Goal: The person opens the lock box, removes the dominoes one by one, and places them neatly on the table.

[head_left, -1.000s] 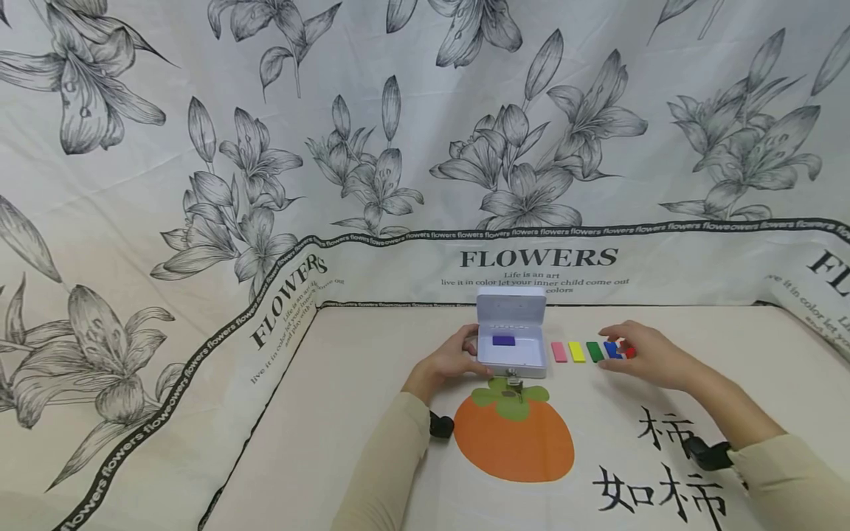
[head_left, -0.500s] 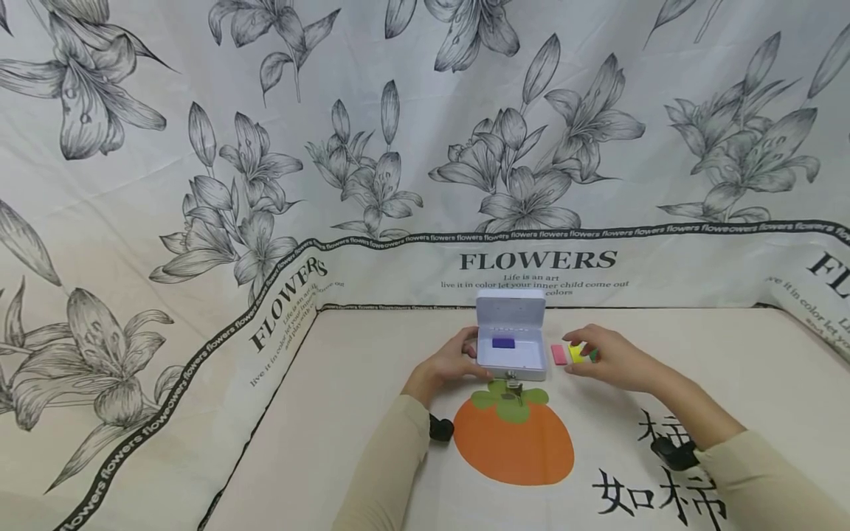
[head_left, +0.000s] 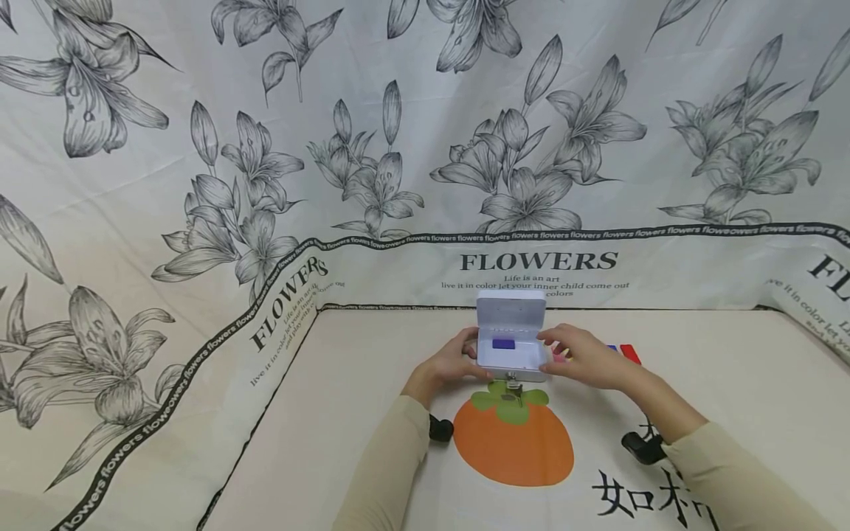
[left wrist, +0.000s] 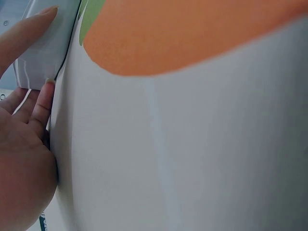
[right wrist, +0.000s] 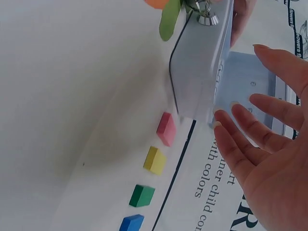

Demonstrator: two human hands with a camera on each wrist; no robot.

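Note:
A small white lockbox (head_left: 510, 313) stands on the cloth with its lid raised. One purple block (head_left: 503, 344) lies inside, and keys (head_left: 514, 386) hang from the front lock. My left hand (head_left: 451, 361) grips the box's left end, thumb at the front and fingers along the side. At the right end is my right hand (head_left: 584, 358), its fingers extended and holding nothing in the right wrist view. Below that hand lie a pink block (right wrist: 166, 129), a yellow block (right wrist: 154, 160), a green block (right wrist: 142, 195) and a blue block (right wrist: 131, 223) in a row.
A red block (head_left: 630, 353) lies farthest right in the row, partly behind my right forearm. The cloth carries a printed orange persimmon (head_left: 514, 446) and black characters (head_left: 624, 494). A flower-patterned curtain (head_left: 372, 192) rises behind the table.
My right hand has moved left, from over the blue and red blocks past the others to the lockbox's right end. The left hand and the box have stayed in place.

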